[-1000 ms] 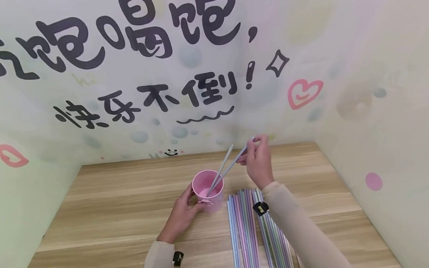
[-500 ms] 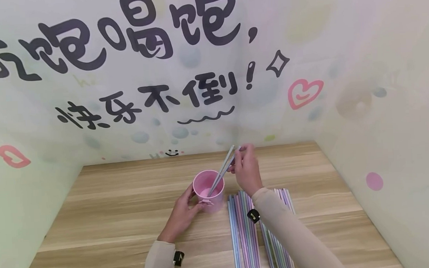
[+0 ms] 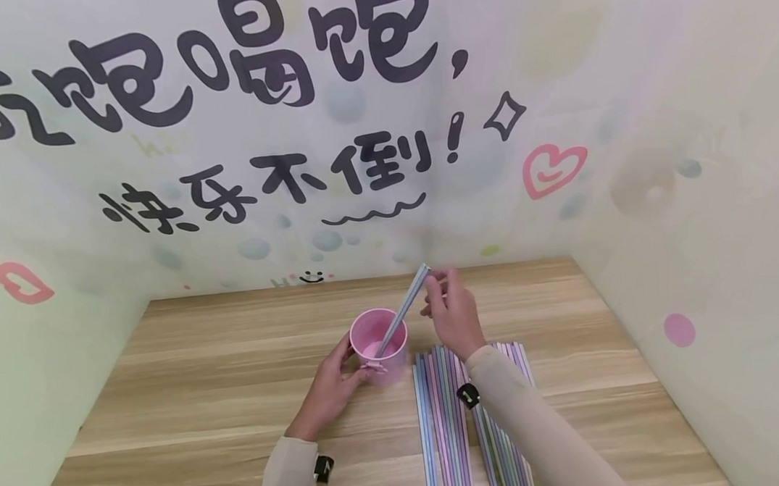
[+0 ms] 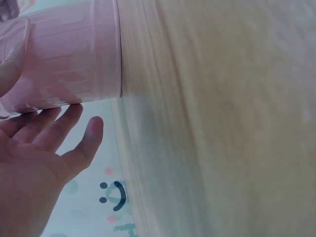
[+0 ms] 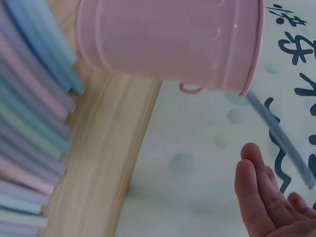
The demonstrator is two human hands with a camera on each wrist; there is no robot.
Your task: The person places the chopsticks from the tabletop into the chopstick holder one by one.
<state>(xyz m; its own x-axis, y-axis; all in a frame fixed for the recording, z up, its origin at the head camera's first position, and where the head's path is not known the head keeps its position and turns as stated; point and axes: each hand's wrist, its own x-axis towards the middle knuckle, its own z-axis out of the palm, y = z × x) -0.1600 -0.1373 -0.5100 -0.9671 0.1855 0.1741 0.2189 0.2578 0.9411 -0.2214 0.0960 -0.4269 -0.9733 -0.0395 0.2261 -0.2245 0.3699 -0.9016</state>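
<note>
A small pink bucket [image 3: 385, 372] stands on the wooden table, and my left hand [image 3: 333, 382] grips its side. In the left wrist view the thumb and several fingertips touch the bucket wall, one finger standing off it. Two long thin greyish-blue sticks [image 3: 402, 313] lean side by side in the bucket toward the upper right; whether they are straws or chopsticks I cannot tell. My right hand [image 3: 454, 309] hovers beside their upper ends with loosely extended fingers. The right wrist view shows a gap between those fingers [image 5: 249, 190] and the stick [image 5: 281, 138].
Rows of pastel sticks [image 3: 444, 422] in blue, pink, purple and green lie on the table [image 3: 226, 395] right of the bucket, partly under my right forearm [image 3: 534, 418]. A white wall [image 3: 480, 217] with dark lettering rises behind the table's back edge.
My right hand has brought the second stick leftward against the first and released it, then drawn slightly away. The left hand and the bucket have stayed in place.
</note>
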